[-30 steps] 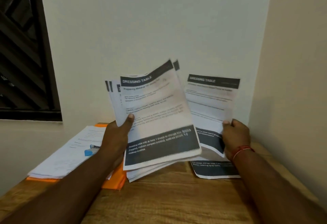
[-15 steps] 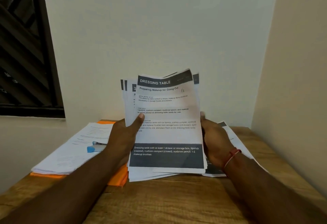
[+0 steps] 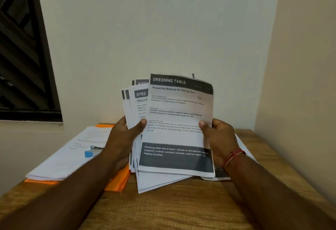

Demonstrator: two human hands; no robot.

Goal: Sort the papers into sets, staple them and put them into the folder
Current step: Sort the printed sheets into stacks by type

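Above the table [image 3: 181, 211], both hands' grip holds papers [image 3: 178, 124] upright.

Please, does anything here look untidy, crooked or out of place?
Yes. The paper bundle gripped by the left hand and right hand is fanned unevenly, its edges not squared. The front sheet reads DRESSING TABLE, while a sheet behind begins KITCH. Nothing looks torn.

I'm at a home-office type spot: wooden desk [image 3: 181, 209] in a bare wall corner by a dark window [image 3: 21, 57], printed papers [image 3: 60, 162], orange folder [image 3: 118, 180], blue stapler [image 3: 91, 152]
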